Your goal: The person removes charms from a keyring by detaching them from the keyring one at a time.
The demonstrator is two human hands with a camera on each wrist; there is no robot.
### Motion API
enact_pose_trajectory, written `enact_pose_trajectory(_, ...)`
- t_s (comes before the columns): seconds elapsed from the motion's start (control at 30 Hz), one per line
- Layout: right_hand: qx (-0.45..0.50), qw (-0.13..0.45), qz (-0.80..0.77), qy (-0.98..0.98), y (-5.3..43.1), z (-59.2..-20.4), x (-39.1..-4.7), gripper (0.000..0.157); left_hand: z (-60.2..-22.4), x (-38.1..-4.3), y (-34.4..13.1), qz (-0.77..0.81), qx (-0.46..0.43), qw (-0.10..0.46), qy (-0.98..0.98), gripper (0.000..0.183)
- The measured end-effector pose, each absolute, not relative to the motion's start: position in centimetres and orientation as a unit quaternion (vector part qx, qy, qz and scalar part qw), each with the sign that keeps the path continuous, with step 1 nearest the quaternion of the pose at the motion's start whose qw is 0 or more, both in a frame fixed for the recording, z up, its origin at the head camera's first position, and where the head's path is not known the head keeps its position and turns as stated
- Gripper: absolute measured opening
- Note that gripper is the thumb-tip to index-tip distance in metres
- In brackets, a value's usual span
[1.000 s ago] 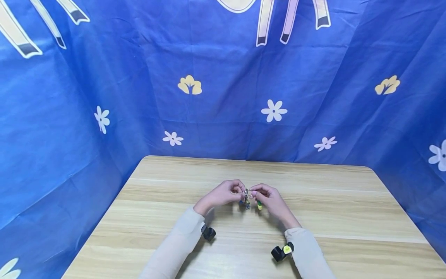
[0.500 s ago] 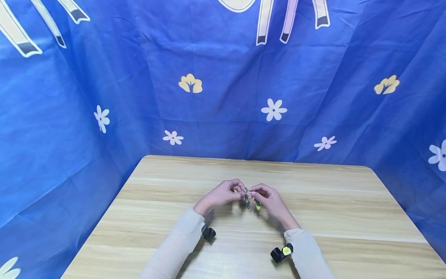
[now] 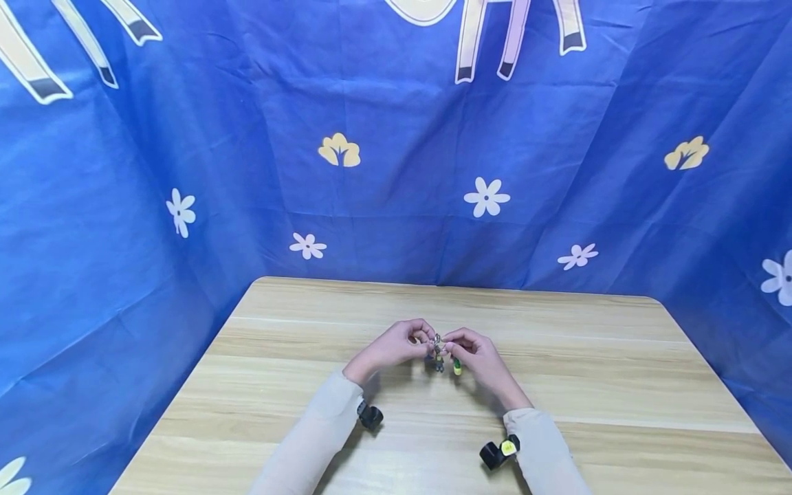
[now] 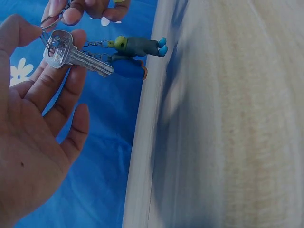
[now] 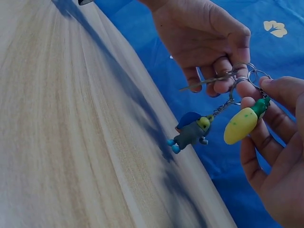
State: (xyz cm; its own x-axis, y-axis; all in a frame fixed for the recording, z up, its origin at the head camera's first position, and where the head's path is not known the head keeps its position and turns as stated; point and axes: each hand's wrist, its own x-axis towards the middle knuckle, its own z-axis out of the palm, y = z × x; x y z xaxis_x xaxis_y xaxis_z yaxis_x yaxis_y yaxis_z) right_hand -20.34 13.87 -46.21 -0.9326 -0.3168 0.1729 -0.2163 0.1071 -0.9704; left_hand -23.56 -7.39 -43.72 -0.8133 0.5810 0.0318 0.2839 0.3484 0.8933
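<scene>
Nearest the head camera, the two pale sleeves [image 3: 309, 433] [image 3: 547, 450] run up over the table, each with a black wrist camera [image 3: 371, 416] [image 3: 491, 455] on its inner side. Beyond the cuffs, the left hand [image 3: 396, 344] and right hand [image 3: 482, 357] meet just above the tabletop, fingertips near each other. Between them is the keyring [image 5: 231, 90] — linked metal rings, pinched from both sides. The left thumb and fingers hold it beside the key [image 4: 78, 58], which lies across the fingers, its toothed blade pointing away from the palm. The right thumb and fingers grip the rings on the other side, above the yellow charm [image 5: 241, 126], whose green end is up by those fingers. From the rings, on short chains, hang a grey figure [image 5: 190, 133] with light-blue feet and, close against it, a blue charm [image 4: 127, 68]. Exactly which ring each hand pinches I cannot tell. The pale wood table [image 3: 297, 330] stretches on past the hands to rounded far corners. Behind it rises the blue cloth [image 3: 396, 206] — printed with white flowers, yellow trees and animal legs.
</scene>
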Motion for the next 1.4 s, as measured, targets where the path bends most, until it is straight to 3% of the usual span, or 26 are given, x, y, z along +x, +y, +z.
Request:
enact_pose_trajectory(0.5, -0.177, 0.032, -0.642, 0.745, 13.86, -46.15, -20.46, 0.023, -44.20, -23.73, -7.22, 0.568, 0.288, 0.162, 0.754, 0.030)
enact_pose_trajectory(1.4, -0.167, 0.046, -0.652, 0.738, 13.90, -46.20, -20.61, 0.026, -43.81, -23.91, -7.38, 0.521, 0.275, 0.171, 0.790, 0.026)
